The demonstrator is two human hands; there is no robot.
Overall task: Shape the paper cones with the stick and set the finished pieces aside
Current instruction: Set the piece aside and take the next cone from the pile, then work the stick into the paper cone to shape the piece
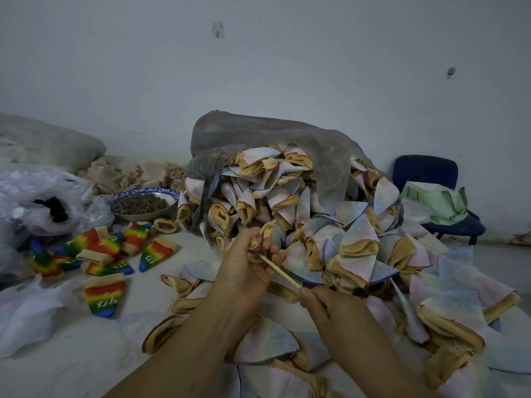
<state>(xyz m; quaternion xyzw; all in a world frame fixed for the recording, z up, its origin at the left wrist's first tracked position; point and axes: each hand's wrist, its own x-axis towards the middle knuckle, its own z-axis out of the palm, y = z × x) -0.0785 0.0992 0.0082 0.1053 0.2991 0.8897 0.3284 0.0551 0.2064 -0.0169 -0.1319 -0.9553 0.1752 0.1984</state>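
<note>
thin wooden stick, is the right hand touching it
Touching. The head view shows the right hand pinching the lower end of the thin wooden stick.

Bare whitish wall (287,67), blue chair (425,173) at right.

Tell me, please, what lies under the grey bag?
Under the grey bag lie pale cones with tan rims, spilling out at the front. The bag covers the pile's top and back, so what lies there cannot be seen.
</note>
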